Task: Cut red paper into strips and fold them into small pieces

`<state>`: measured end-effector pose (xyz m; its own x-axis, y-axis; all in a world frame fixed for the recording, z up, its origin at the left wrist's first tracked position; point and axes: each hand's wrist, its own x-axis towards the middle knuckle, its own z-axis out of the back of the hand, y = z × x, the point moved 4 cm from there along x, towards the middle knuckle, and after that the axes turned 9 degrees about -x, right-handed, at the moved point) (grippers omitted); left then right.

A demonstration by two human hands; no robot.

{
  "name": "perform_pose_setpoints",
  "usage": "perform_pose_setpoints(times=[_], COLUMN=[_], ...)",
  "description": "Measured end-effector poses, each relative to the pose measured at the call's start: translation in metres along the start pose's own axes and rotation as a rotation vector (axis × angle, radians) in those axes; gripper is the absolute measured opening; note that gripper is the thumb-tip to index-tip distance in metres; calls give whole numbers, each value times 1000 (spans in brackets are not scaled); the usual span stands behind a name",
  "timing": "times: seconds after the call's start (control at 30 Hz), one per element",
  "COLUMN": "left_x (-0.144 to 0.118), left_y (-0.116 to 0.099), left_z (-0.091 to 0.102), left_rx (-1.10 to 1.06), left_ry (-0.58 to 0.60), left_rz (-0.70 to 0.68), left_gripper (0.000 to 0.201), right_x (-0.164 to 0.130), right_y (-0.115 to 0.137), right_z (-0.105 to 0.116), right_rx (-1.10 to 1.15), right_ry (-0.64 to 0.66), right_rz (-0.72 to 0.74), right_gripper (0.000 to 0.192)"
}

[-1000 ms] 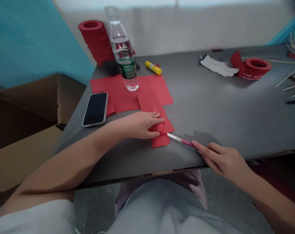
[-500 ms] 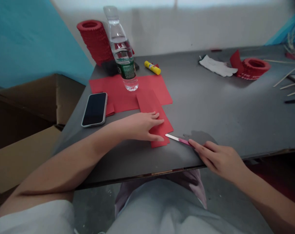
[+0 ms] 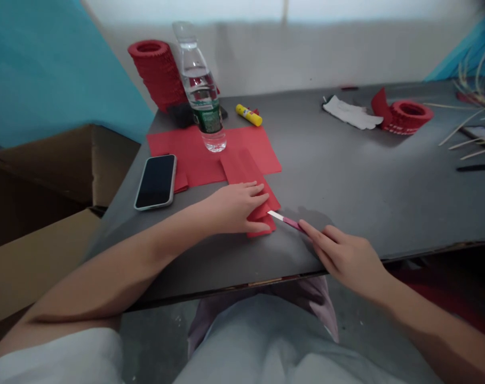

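Note:
My left hand (image 3: 240, 208) lies with spread fingers on a folded strip of red paper (image 3: 242, 166), pressing it to the table. In my right hand (image 3: 348, 256) is a slim pink-handled knife (image 3: 292, 223), its pale blade pointing left. The blade's tip reaches the paper's near right edge, between its layers, close to my left fingers. Part of the strip is hidden under my left hand. Beneath the strip's far end is a larger red sheet (image 3: 262, 146).
A water bottle (image 3: 208, 114) stands on the red sheet, beside a phone (image 3: 156, 181). Behind are a red pleated paper roll (image 3: 156, 74) and a yellow glue stick (image 3: 249, 114). A white glove (image 3: 351, 113), red paper ring (image 3: 410, 116) and thin sticks (image 3: 472, 144) lie right. A cardboard box (image 3: 38, 224) is left.
The knife and my right hand have moved left and slightly away from me, its blade going further into the paper. The paper's near right edge now looks parted. My left hand stays put.

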<state>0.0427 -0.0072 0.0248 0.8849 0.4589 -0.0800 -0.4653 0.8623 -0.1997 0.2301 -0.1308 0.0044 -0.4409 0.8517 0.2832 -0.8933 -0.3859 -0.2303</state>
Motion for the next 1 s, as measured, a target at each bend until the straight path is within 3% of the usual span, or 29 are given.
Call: perform_pose_setpoints(times=[0.1, 0.23, 0.4, 0.53, 0.67, 0.8, 1.0], left_x=[1, 2, -5, -13, -5, 0, -19], left_y=[-8, -19, -28, -33, -31, -20, -15], left_z=[1, -7, -21, -21, -15, -22, -26], left_rx=[48, 140, 235, 191, 150, 176, 216], left_ry=[-68, -94, -195, -194, -179, -185, -181], left_rz=[24, -65, -129, -69, -64, -50, 49], left_gripper=[58, 36, 33, 53, 44, 54, 58], right_x=[-1, -8, -20, -23, -21, -19, -19], right_y=[-1, -2, -5, -8, -10, -11, -12], right_z=[6, 11, 8, 0, -5, -5, -6], right_rx=[-1, 5, -27, -69, -47, -3, 40], right_ry=[-39, -59, -19, 32, 63, 21, 16], right_rz=[-37, -41, -19, 77, 153, 135, 117], right_gripper=[38, 37, 38, 38, 40, 38, 37])
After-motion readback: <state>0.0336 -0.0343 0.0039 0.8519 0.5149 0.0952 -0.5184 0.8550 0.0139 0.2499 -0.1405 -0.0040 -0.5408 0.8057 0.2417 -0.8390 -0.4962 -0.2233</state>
